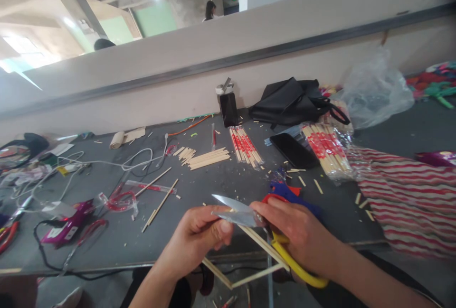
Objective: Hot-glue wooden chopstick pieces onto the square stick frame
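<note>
My left hand [194, 239] pinches a small frame of joined wooden sticks [263, 247] near one corner, just over the table's front edge. In my right hand [299, 229] is a pair of scissors [237, 218] with a red and yellow handle. Its blades are parted and point left, around the stick end at my left fingertips. Whether they touch the wood I cannot tell. Beyond my hands lie cut stick pieces [209, 159] in a row, shorter pieces [185, 154], and two long loose sticks [160, 204].
Bundles of chopsticks in red-marked wrappers [245, 146] lie behind, with a phone [294, 150] and a black bag [288, 104]. White cables [117, 164] and a purple packet [69, 222] are at left. Striped cloth [409, 203] covers the right side. A low wall [171, 85] stands behind.
</note>
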Motion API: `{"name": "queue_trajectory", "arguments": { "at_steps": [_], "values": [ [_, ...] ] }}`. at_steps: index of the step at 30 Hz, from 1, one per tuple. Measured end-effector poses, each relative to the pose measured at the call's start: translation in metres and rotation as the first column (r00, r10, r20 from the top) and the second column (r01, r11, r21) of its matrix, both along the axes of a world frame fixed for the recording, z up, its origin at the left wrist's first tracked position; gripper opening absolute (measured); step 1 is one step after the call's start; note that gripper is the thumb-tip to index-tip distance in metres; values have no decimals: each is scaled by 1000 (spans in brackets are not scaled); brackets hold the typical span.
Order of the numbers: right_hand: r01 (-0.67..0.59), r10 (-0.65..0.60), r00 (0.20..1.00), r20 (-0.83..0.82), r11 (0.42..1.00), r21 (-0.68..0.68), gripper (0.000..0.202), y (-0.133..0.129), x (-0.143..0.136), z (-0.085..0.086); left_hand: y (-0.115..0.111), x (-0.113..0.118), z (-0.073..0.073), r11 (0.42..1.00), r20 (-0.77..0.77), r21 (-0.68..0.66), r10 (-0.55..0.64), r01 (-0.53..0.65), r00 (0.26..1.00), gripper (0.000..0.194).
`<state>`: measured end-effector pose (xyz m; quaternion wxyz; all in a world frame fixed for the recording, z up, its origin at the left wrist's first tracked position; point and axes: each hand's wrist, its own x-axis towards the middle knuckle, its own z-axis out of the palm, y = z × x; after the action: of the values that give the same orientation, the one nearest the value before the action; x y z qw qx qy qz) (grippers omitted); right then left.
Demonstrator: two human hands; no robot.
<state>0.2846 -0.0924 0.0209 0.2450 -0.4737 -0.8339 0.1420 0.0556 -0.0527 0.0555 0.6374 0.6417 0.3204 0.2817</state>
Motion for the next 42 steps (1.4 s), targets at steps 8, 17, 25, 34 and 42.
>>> {"name": "queue_trajectory", "arguments": {
  "at_steps": [8,17,25,34,42],
  "values": [
    [-7,6,1000,24,1000,28,63,2,-2,1,1,0,1,1000,-40,20,-1,2,999,31],
    [-19,20,999,-44,999,35,63,2,-5,6,-1,6,-4,999,-69,13,-38,39,997,30],
    [-5,3,1000,15,993,114,51,0,-1,1,-2,3,2,1000,-19,24,2,-1,1000,28],
    [18,-20,1000,17,992,128,38,3,-3,-8,-5,3,-1,991,-113,74,-108,116,988,34],
    [73,-35,975,-220,983,169,40,9,2,-3,0,-1,-2,995,43,-71,-67,70,997,31]
  ]
}}
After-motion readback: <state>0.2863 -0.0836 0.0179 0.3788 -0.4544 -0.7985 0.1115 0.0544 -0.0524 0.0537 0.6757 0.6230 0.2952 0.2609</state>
